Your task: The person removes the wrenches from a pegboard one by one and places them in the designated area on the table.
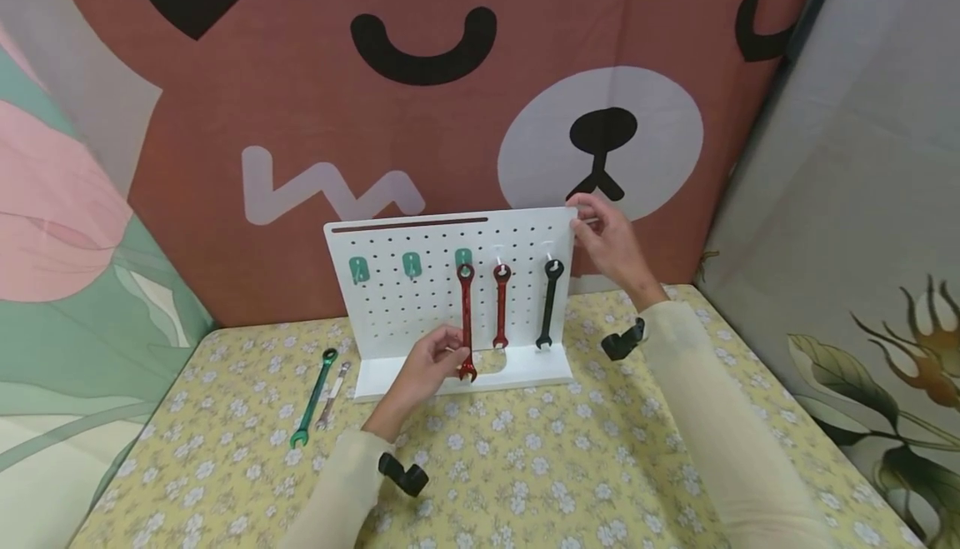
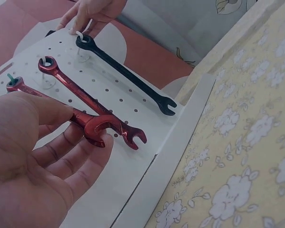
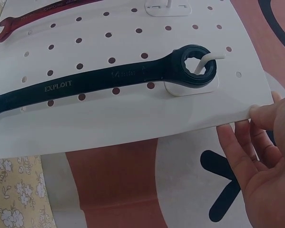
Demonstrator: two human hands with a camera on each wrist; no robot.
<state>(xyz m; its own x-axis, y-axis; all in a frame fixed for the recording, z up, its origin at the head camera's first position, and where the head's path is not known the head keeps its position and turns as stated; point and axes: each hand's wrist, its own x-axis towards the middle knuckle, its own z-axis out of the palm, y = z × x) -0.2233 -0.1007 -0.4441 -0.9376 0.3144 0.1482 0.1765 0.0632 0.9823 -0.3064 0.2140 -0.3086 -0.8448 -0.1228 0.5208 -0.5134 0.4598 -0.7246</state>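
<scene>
My left hand (image 1: 423, 368) pinches the lower part of a long red wrench (image 1: 467, 316) between thumb and fingers. The wrench's ring end is at a green hook (image 1: 463, 257) on a white pegboard (image 1: 405, 299). To its right hangs a shorter red wrench (image 1: 501, 307), and beyond that a black wrench (image 1: 550, 303), its ring looped over a white hook (image 3: 206, 59). At the board's top right corner my right hand (image 1: 611, 241) grips the edge, thumb on the front face and fingers behind, as the right wrist view shows.
On the flowered tablecloth (image 1: 510, 482), left of the board, lie a green wrench (image 1: 313, 399) and a small silver wrench (image 1: 333, 395). Two more green hooks, a left one (image 1: 359, 270) and a middle one (image 1: 412, 264), hold nothing. A printed cloth (image 1: 300, 99) hangs behind.
</scene>
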